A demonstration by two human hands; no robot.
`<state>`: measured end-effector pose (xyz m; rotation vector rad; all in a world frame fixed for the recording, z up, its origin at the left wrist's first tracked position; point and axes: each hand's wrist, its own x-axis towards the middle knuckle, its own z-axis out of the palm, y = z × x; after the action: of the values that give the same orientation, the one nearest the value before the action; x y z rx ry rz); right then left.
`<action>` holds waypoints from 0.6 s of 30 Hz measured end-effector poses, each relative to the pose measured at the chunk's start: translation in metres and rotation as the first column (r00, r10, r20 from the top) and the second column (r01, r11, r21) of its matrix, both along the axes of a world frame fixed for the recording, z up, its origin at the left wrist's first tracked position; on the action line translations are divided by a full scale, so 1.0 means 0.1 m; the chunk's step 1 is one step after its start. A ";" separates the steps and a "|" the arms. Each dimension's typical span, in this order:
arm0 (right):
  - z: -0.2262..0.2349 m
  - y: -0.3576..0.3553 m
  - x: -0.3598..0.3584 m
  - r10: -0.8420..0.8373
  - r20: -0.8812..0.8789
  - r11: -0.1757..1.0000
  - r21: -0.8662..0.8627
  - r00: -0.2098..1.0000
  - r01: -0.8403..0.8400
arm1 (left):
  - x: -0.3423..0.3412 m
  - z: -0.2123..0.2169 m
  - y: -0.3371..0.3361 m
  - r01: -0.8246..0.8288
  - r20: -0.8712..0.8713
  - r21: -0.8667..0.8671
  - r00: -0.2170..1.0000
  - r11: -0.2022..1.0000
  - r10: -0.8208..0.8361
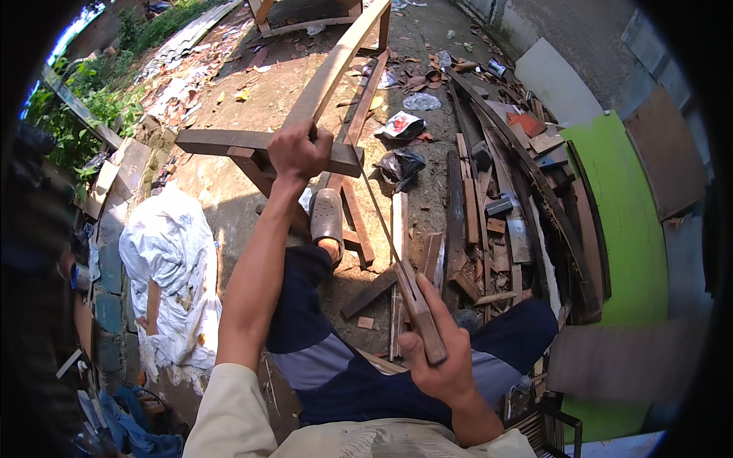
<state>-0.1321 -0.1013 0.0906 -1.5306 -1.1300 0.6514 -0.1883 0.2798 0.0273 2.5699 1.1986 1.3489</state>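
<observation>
My right hand (443, 351) is wrapped around the wooden handle (420, 309) of a handsaw. Its thin blade (376, 202), seen almost edge-on, runs away from me to the right end of a short dark wooden beam (221, 142). The blade appears to touch or pass close beside that end; I cannot tell how deep it sits. My left hand (301, 149) is closed in a fist over the beam, where it crosses a long lighter plank (336, 72) stretching away from me. Below the beam, wooden legs stand by my foot in a grey clog (327, 216).
Scrap wood (496, 221) lies piled on the right, beside a bright green panel (618, 252). A crumpled white sheet (172, 267) covers the ground at left. Plastic litter (401, 164) and dry leaves are scattered ahead. A wooden frame (305, 29) stands at the far end.
</observation>
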 end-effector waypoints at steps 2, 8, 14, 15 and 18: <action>-0.15 0.62 0.17 -0.032 -0.017 0.998 0.054 0.999 0.033 | -0.02 0.00 0.00 -0.002 0.019 -0.001 1.000 1.000 0.002; 0.10 -0.09 -0.04 0.038 -0.046 0.999 -0.032 0.998 -0.040 | -0.11 -0.03 0.09 0.002 -0.012 0.020 1.000 1.000 -0.002; 0.12 -0.25 -0.02 0.015 -0.057 0.998 -0.057 0.998 -0.018 | -0.07 -0.04 -0.03 -0.004 -0.013 0.032 1.000 0.999 0.005; 0.02 0.09 0.05 -0.013 -0.072 0.999 -0.043 0.997 0.010 | -0.06 -0.05 -0.06 -0.012 -0.021 0.017 1.000 1.000 0.012; -0.17 0.73 0.13 -0.062 -0.041 0.995 0.074 0.997 0.064 | -0.04 -0.02 -0.05 0.001 0.034 0.002 0.999 1.000 -0.001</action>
<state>-0.1195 -0.0282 0.0733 -1.4780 -1.0616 0.5869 -0.1920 0.2752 0.0257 2.5372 1.1910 1.3883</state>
